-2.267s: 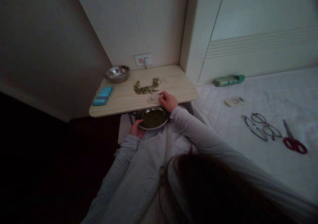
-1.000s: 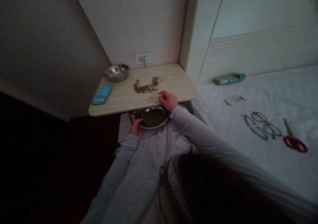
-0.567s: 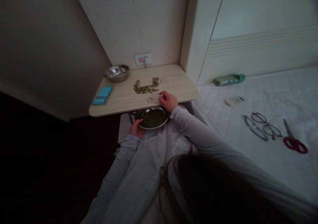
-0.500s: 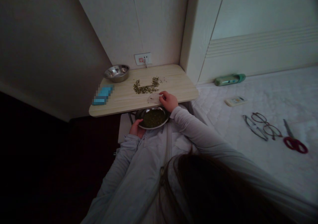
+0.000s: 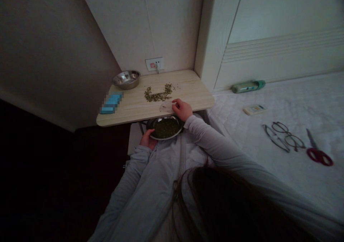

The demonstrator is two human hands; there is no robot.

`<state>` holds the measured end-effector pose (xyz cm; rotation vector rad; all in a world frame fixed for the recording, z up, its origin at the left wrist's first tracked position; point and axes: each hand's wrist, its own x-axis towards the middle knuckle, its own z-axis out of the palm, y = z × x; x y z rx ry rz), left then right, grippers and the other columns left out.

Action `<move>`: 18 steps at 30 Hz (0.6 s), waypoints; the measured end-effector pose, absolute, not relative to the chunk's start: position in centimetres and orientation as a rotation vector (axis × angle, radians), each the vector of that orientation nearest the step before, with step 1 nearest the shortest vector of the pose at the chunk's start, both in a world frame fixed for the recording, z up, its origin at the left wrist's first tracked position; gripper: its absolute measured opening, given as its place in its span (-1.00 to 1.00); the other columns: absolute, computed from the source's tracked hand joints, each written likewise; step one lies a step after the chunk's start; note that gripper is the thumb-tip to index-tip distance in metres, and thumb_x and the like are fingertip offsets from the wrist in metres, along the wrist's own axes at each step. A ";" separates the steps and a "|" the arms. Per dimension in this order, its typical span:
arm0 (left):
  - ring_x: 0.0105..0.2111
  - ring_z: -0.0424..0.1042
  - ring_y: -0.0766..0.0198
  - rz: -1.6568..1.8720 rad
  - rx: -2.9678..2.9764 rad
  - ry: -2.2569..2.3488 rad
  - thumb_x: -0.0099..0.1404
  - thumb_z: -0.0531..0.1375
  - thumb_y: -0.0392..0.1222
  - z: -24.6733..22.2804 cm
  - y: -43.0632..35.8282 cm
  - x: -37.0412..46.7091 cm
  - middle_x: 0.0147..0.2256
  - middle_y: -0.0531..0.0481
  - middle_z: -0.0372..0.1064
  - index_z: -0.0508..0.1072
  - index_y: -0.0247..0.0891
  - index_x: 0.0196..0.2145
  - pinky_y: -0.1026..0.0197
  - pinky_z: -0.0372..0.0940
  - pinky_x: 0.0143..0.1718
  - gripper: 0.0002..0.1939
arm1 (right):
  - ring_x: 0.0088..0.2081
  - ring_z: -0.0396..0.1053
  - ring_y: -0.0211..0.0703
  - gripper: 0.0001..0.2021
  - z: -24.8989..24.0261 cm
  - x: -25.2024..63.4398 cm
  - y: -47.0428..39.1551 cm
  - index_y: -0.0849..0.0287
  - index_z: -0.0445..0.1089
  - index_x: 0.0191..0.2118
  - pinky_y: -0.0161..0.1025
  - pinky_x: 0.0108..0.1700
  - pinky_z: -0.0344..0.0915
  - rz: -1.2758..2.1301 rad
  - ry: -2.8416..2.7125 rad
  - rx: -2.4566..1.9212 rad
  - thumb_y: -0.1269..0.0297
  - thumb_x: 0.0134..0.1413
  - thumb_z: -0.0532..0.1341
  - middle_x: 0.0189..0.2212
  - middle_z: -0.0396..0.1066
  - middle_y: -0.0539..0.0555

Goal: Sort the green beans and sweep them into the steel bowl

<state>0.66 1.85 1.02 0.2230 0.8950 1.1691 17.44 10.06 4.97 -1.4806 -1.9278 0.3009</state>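
My left hand (image 5: 147, 139) grips the left rim of a steel bowl (image 5: 164, 138) below the table's front edge. Dark green bits (image 5: 167, 127) cover the bowl's bottom. Over the front edge of the small wooden table (image 5: 129, 109), my right hand (image 5: 182, 109) has its fingers closed on a thin clear piece (image 5: 166, 106) that lies on the tabletop, with a few specks on it. Just behind that piece, small green grains (image 5: 158, 96) are spread in a U shape on the wood.
A second steel bowl (image 5: 127, 80) and a blurred blue object (image 5: 111, 103) are at the table's left. On the white bed (image 5: 242, 127) lie a green bottle (image 5: 248, 86), a remote (image 5: 254, 109), glasses (image 5: 294, 141) and red-handled scissors (image 5: 319, 156). A socket (image 5: 154, 64) is behind the table.
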 end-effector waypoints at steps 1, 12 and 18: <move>-0.19 0.27 0.18 1.168 0.217 0.893 -0.03 -0.01 -0.34 1.1 1.8 0.7 -0.41 0.00 0.41 0.39 -0.31 -0.39 0.14 0.17 -0.14 -0.76 | -0.47 0.19 -0.29 -0.70 5.0 17.4 10.1 0.15 0.21 -0.24 -0.34 -0.40 0.06 0.302 -1.927 -1.478 0.18 -0.11 -0.08 -0.52 0.29 -0.02; -0.19 0.27 0.16 1.148 0.204 0.895 -0.02 -0.01 -0.33 1.2 1.8 0.7 -0.40 -0.02 0.41 0.37 -0.33 -0.34 0.11 0.16 -0.13 -0.73 | -0.48 0.19 -0.29 -0.71 5.0 17.5 10.0 0.14 0.21 -0.25 -0.34 -0.42 0.05 0.292 -1.923 -1.457 0.18 -0.11 -0.08 -0.53 0.29 -0.03; -0.21 0.29 0.18 1.191 0.224 0.889 -0.05 0.02 -0.36 0.5 2.1 0.5 -0.47 -0.01 0.42 0.39 -0.34 -0.44 0.15 0.15 -0.13 -0.80 | -0.48 0.19 -0.30 -0.71 4.8 17.5 10.1 0.14 0.21 -0.25 -0.35 -0.43 0.05 0.291 -1.915 -1.459 0.19 -0.11 -0.07 -0.54 0.29 -0.03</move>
